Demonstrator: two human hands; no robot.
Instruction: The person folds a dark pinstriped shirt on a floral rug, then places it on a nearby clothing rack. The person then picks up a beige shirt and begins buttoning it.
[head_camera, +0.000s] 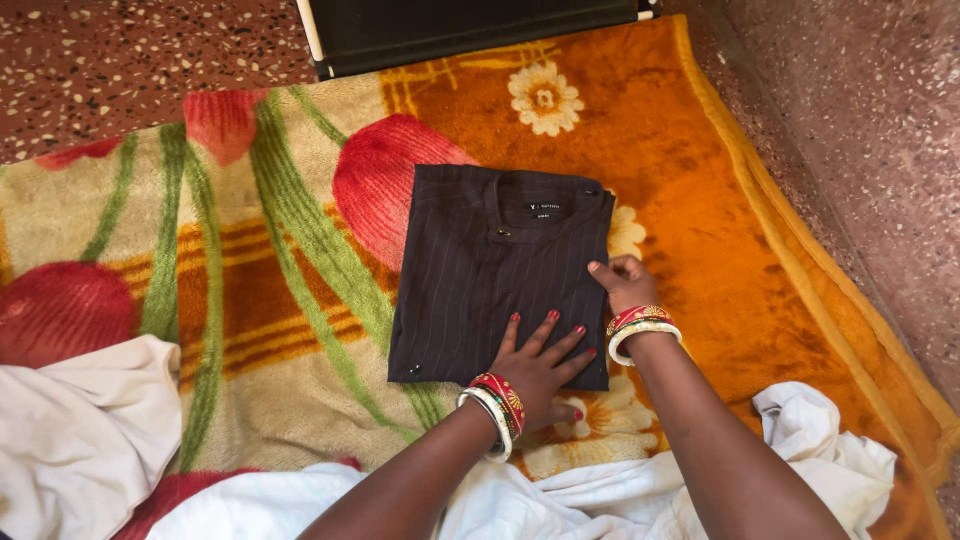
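While both open palms press flat, left hand (540, 365) and right hand (625, 285) gripping nothing, the dark pinstriped shirt (490, 275) lies folded square on the blanket (700, 200).

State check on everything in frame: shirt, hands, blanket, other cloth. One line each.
dark pinstriped shirt: folded into a neat rectangle, collar up, lying flat on the blanket
left hand: open, palm pressed flat on the shirt's lower right corner
right hand: fingertips touching the shirt's right edge
floral blanket: spread flat on the floor
white cloth: crumpled, unfolded, along the near edge
dark panel: at the blanket's far edge, state unclear
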